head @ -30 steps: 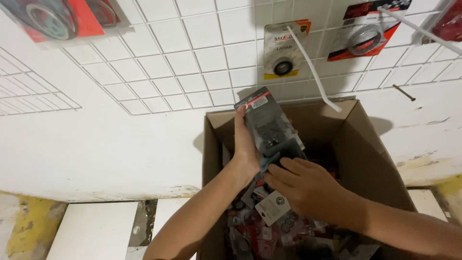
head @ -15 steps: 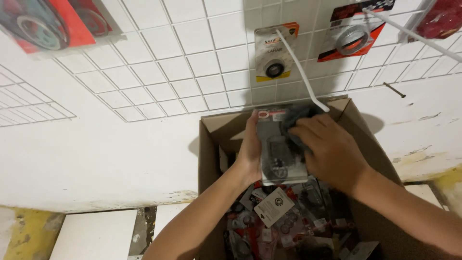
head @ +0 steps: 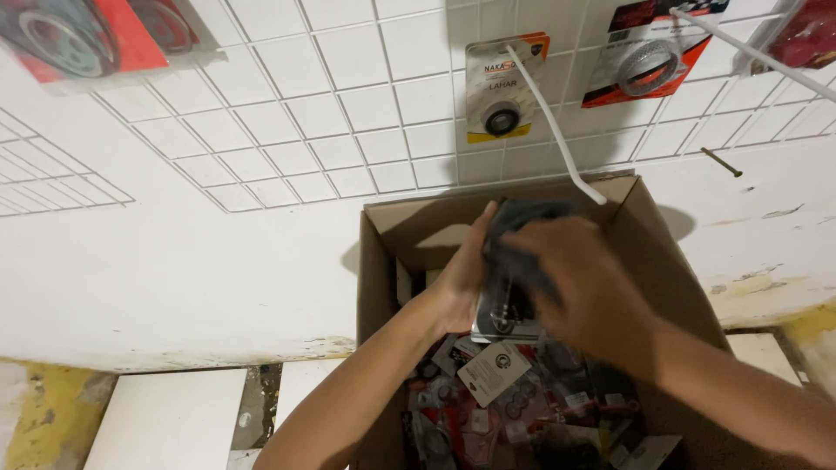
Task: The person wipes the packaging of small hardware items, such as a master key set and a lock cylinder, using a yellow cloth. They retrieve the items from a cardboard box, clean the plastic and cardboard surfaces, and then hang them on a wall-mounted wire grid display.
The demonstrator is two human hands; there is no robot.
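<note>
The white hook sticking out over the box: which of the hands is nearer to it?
Right. The right hand sits just below the white hook, near its tip; the left hand is lower-left, farther off.

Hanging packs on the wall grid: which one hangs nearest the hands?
The white-and-yellow pack holding a round bearing, directly above the cardboard box; the red packs hang farther off toward the corners.

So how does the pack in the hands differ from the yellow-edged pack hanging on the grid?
The grey pack is gripped by the left hand and right hand over the cardboard box; the yellow-edged pack hangs alone on the wire grid. The grey pack is mostly covered by the hands and blurred; the hanging one shows fully, with a dark ring-shaped part. Both are flat carded packs.
</note>
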